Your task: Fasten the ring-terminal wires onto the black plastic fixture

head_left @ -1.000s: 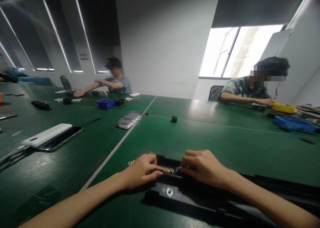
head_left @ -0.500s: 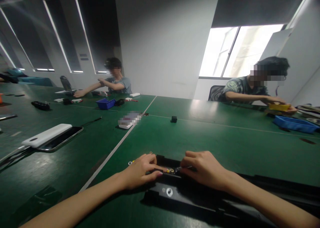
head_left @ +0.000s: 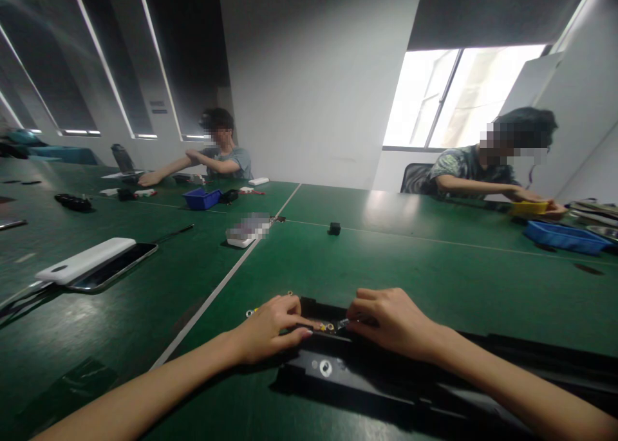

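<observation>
A long black channel-shaped housing lies in front of me. My left hand rests over its left end, the index finger stretched into the channel. That fingertip presses at a ring terminal with a yellow sleeve, while the thumb lies by the channel's edge. Behind this hand another ring terminal sticks out to the left. My right hand is closed in a pinch just right of the terminal. From its fingertips pokes a small silvery metal piece, whose kind I cannot make out.
On the green table stand a white power bank with a phone, a blurred white device, a small black block, a dark blue bin and a blue tray. Two people sit across the table.
My hands stay at nearly the same spots over the channel. The silvery piece at my right fingertips tilts slightly differently. The whole view has shifted a little.
</observation>
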Demonstrator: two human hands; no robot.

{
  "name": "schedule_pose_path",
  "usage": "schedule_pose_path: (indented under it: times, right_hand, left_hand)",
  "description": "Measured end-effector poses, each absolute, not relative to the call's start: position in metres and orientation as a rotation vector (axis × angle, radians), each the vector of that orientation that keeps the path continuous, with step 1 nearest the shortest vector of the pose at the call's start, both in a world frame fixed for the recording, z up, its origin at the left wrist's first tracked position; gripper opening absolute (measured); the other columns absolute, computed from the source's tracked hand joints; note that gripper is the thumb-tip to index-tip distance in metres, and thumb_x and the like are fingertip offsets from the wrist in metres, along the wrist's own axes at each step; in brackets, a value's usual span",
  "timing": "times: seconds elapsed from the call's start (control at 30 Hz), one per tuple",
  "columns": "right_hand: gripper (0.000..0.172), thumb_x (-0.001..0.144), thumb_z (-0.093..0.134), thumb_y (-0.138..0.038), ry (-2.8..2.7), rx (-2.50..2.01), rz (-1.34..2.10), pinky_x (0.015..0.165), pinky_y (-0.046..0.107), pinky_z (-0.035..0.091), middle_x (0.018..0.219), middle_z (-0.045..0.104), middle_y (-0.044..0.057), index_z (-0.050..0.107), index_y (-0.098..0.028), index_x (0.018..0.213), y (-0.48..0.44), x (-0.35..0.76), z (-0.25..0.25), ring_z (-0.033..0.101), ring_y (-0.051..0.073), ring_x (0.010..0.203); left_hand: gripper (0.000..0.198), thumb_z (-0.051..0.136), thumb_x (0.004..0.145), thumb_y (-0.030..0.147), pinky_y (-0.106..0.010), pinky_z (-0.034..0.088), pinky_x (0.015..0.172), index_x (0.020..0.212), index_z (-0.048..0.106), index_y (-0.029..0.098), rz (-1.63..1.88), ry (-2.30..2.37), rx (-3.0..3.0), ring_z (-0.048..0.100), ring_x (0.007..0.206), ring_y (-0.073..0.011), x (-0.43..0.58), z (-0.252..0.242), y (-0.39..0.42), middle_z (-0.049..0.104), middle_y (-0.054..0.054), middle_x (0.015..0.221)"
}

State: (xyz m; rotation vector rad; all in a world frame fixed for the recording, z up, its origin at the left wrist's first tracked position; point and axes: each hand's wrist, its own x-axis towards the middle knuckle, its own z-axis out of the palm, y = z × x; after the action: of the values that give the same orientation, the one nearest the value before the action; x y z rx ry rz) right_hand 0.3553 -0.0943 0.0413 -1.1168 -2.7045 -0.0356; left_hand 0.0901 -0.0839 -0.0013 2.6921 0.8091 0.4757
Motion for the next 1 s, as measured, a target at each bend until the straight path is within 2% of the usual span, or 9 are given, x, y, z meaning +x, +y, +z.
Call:
schedule_pose_path:
  times: [0.2,0.63,1.0]
  right_hand:
    - [0.012,0.083,0.055,-0.029,-2.699,-1.139,-0.098,0.049,0.024,0.024,0.073,0.061,-0.001,0.063,-0.02,0.08,-0.0976,0.3532,0.04,0.052,0.01,0.056]
    - [0.014,0.084,0.054,-0.03,-2.726,-1.123,-0.073,0.05,0.024,0.026,0.075,0.062,0.0,0.064,-0.02,0.081,-0.0974,0.3531,0.0423,0.053,0.01,0.057]
    - [0.013,0.084,0.054,-0.029,-2.725,-1.139,-0.089,0.05,0.024,0.025,0.074,0.061,0.0,0.063,-0.02,0.081,-0.0983,0.3528,0.0402,0.052,0.01,0.056]
  left_hand:
    - [0.043,0.028,0.096,0.047,-0.028,0.038,0.072,0.119,0.059,0.027,0.503,0.804,2.691,0.045,0.081,-0.0188,0.0907,-0.0013,-0.0844,0.05,-0.006,0.087]
    - [0.038,0.031,0.096,0.044,-0.028,0.038,0.073,0.121,0.057,0.031,0.506,0.796,2.697,0.046,0.082,-0.0182,0.0904,-0.0031,-0.0832,0.049,-0.005,0.088]
    - [0.04,0.03,0.096,0.044,-0.029,0.038,0.073,0.119,0.058,0.028,0.491,0.806,2.706,0.046,0.082,-0.0187,0.0896,-0.002,-0.0839,0.049,-0.005,0.088]
